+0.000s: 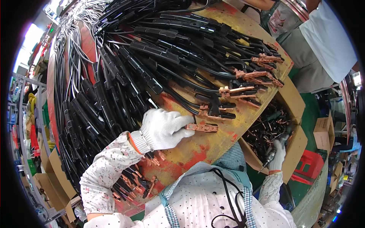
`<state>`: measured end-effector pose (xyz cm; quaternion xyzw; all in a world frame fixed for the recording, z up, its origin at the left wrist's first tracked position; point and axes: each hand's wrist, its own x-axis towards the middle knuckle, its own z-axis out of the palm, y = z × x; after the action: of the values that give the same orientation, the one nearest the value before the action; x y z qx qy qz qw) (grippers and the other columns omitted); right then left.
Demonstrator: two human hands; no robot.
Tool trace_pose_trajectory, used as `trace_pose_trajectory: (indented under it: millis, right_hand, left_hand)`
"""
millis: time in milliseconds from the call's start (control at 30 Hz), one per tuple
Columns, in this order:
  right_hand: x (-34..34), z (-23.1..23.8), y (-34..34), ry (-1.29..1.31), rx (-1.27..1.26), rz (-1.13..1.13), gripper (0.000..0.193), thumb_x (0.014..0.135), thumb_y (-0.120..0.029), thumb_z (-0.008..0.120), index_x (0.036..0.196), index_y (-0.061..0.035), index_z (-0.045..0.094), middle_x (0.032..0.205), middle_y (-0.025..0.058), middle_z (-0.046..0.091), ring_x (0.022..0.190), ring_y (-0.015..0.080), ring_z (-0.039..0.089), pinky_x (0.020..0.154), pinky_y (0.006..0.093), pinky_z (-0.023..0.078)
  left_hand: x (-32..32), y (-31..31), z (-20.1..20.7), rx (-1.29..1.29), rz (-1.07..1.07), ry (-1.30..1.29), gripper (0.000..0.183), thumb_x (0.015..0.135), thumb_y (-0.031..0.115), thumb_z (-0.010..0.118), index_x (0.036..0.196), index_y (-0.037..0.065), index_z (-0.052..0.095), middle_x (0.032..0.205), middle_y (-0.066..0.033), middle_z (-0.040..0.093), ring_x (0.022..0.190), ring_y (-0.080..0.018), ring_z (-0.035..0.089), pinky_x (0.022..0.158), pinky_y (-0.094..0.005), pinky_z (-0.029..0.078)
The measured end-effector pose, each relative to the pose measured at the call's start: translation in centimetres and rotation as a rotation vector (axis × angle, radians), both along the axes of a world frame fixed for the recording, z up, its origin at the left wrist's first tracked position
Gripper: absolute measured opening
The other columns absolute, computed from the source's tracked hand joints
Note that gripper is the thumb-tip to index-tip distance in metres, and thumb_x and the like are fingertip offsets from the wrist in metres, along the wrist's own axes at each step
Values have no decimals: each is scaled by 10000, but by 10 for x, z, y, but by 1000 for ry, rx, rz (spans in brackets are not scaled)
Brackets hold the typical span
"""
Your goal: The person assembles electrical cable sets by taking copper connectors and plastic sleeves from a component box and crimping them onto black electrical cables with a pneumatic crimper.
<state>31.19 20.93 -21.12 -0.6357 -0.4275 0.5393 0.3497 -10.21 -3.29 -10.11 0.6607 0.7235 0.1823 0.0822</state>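
In a white knit glove, my left hand [163,129] pinches a copper clamp jaw [203,127] between thumb and fingers above the worn yellow-red tabletop. A black lead runs to it from beyond the fingers. My right hand [279,156], also gloved, is closed around a metal power screwdriver [270,155], its thin bit pointing down and left. That hand is over the right side of an open cardboard box [297,145] full of black and copper clamp parts [266,125]. Near my left hand, several assembled clamps [216,108] with black handles and copper jaws lie on the table.
Long black handles on cables [140,68] cover much of the table [171,167], fanning out from the far left. More copper jaws [135,182] lie by my left forearm. Beside the box stands a red plastic crate [310,165]. Another person [323,41] is at the far right.
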Motion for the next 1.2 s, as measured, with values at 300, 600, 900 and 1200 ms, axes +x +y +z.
trace_pose_trajectory:
  millis: [300,600,900,1200]
  right_hand:
    - [-183,141,-35,1363,-88,373,319,943,-250,619,1192,-57,566,667,-65,350,535,76,326,481,265,322]
    - [-272,165,-93,1018,349,683,389,933,-300,596,1262,-116,500,708,29,441,616,190,483,516,387,406]
    - [-279,155,-107,1025,360,661,437,886,-256,652,1262,-106,489,702,51,474,578,210,504,494,393,438]
    - [-271,152,-107,955,485,672,440,881,-257,692,1239,-91,498,712,58,529,564,220,520,498,402,456]
  left_hand:
    - [-2,5,-2,135,11,-39,248,820,338,731,1001,170,720,687,-19,656,563,-244,651,474,-374,481]
    - [2,2,-4,94,41,47,204,738,295,784,809,134,681,578,-33,594,518,-259,620,452,-371,446]
    - [3,4,-1,-72,76,48,267,800,406,728,755,152,659,561,-55,611,525,-268,636,450,-370,454]
    - [4,6,1,-116,77,74,264,811,410,710,761,154,676,570,-55,625,535,-262,647,462,-373,462]
